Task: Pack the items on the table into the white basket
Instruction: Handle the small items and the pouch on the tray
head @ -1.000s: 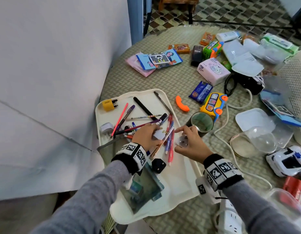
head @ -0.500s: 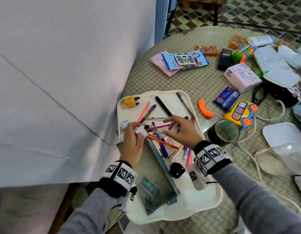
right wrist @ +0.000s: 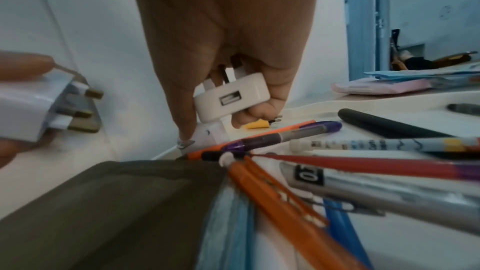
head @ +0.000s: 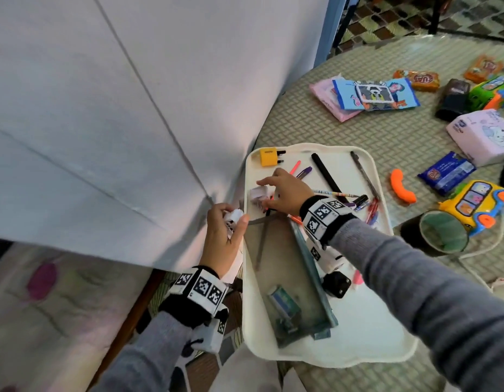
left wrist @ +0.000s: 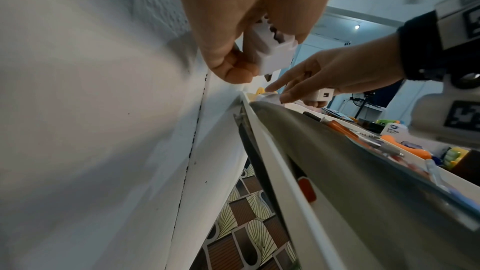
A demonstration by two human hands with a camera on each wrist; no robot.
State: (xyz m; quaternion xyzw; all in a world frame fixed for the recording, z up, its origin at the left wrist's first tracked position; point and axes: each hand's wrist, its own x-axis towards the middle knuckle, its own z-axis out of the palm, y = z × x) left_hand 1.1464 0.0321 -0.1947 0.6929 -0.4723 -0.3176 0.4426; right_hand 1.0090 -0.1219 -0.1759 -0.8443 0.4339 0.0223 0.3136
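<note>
The white basket (head: 386, 349) lies at the table's left edge, against the wall. Several pens (head: 366, 205), a yellow plug (head: 269, 157), a black cube charger (head: 337, 284) and a grey mesh pouch (head: 284, 267) lie in it. My left hand (head: 231, 219) grips a white three-pin plug (left wrist: 270, 56) just outside the basket's left rim, close to the wall. My right hand (head: 279, 190) hovers over the basket's far-left corner and holds a white USB charger (right wrist: 231, 97). Its index fingertip (right wrist: 185, 138) reaches down to another small white adapter (head: 258, 193) lying there.
The white wall (head: 118, 123) closes off the left side. On the table to the right lie an orange toy piece (head: 402, 188), a blue packet (head: 446, 172), a yellow toy bus (head: 474, 205), a dark cup (head: 440, 236), a pink tissue pack (head: 485, 137) and booklets (head: 372, 94).
Both hands moved left, toward the basket's far-left corner. The left hand carried its white plug out past the left rim. My head turned left toward the wall.
</note>
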